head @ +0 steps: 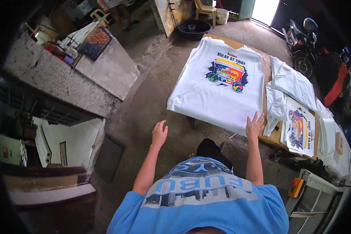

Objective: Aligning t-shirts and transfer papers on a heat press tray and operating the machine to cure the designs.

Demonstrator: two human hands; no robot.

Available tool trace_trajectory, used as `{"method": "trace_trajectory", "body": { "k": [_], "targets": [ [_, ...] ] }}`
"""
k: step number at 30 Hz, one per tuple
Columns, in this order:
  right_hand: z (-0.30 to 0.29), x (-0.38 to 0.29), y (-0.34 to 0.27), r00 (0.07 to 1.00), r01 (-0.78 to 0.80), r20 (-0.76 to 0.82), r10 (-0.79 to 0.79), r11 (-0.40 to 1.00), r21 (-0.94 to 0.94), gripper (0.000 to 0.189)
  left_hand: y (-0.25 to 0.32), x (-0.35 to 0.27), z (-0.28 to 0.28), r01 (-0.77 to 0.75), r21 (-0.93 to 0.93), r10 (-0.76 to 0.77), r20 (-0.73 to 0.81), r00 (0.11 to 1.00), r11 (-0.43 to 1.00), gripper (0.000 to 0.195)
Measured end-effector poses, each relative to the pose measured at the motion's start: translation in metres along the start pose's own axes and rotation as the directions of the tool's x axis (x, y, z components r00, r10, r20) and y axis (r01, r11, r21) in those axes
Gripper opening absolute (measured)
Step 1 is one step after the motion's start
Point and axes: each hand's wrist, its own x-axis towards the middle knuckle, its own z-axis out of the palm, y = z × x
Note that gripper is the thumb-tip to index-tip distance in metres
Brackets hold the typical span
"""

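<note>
A white printed T-shirt (210, 96) lies spread out on a table, its neck at the far end and its hem towards me. A colourful paint-bucket picture with lettering covers its chest. My right hand (254, 127) rests at the shirt's near right corner, fingers spread; whether it presses on the cloth I cannot tell. Out past the near left corner, my left hand (160, 134) hangs in the air with slightly curled fingers and nothing in it. Beside the shirt lie folded white shirts (292, 77) and a stack of printed transfer sheets (299, 127).
A machine frame with a red emergency-stop button (294, 183) stands at near right. White stacks (326, 131) lie beyond the table. Further off are a motorcycle (304, 49), a black basin (194, 29) and a plastic chair (205, 11). A concrete ledge (111, 70) runs along the left; a person (117, 11) stands behind.
</note>
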Motion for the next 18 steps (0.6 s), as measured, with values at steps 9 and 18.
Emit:
{"method": "trace_trajectory", "body": {
  "k": [9,18],
  "targets": [
    [0.026,0.016,0.041,0.919,-0.387,-0.072,0.387,0.922,0.018,0.054,-0.015,0.151,0.072,0.215,0.153,-0.227,0.064,0.972,0.964,0.042],
    [0.036,0.019,0.032,0.859,-0.512,0.074,0.506,0.852,0.108,0.045,-0.004,0.198,0.091,0.207,0.262,-0.273,0.245,0.930,0.942,0.052]
  ]
}}
